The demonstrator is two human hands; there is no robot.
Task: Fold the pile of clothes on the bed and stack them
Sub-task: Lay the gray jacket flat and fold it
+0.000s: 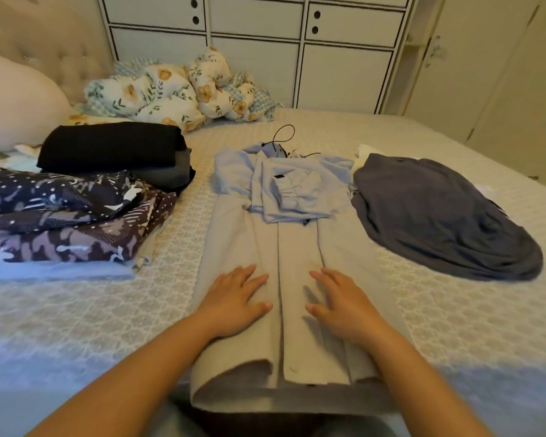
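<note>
Presently smoothing: left hand (238,302) and right hand (344,305) lie flat, fingers straight and grasping nothing, on the beige garment (281,247) spread lengthwise at the bed's (391,127) near edge; judged next, fold it crosswise toward the stack (108,152) leftward.

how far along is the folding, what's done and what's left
About midway, it seems. Done: a black top and patterned pieces lie folded in a stack at left. In hand: both hands, left and right, lie flat on the beige garment, its sides folded in; a light blue piece lies on its far end. Left: the grey garment at right lies unfolded, with something white under it.
</note>
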